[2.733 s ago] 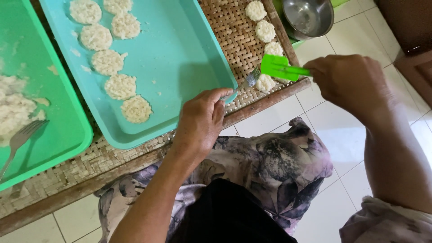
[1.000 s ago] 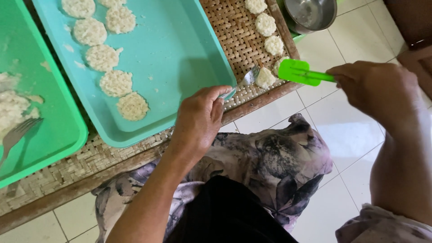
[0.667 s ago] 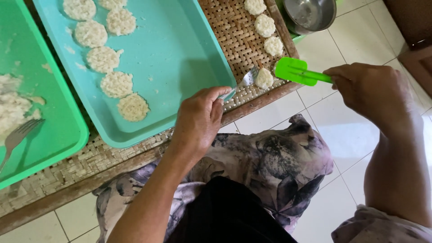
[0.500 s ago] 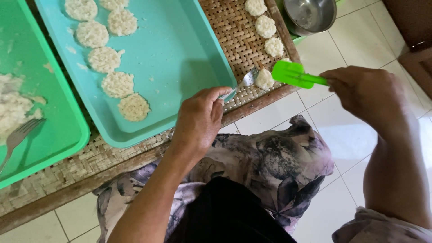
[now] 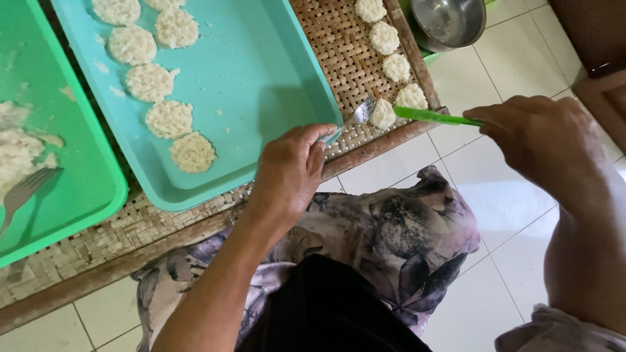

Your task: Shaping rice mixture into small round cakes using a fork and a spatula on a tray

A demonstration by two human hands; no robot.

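Woven cane matting [image 5: 339, 58] covered the low surface, edged by a wooden rail, and served as the landmark for everything else. On the mat's middle lay a large turquoise plastic tray [image 5: 261, 85] holding a column of flat white rice patties [image 5: 169, 118]; toward the mat's left edge sat a green plastic tray [image 5: 65, 195] with a loose rice heap and a fork. Beyond the mat's right rail stood a steel bowl [image 5: 450, 23]. The left hand [image 5: 290, 173] was closed around the handle of a metal spoon [image 5: 357, 117], its bowl reaching to the mat's right strip. The right hand [image 5: 538, 140] pinched a slim green plastic spatula [image 5: 433, 117], whose tip touched a small round rice patty [image 5: 383, 115] at the spoon's bowl, lowest of a row on the mat. That patty looked light, soft, sticky and crumbly, best supported from beneath rather than squeezed at the sides.
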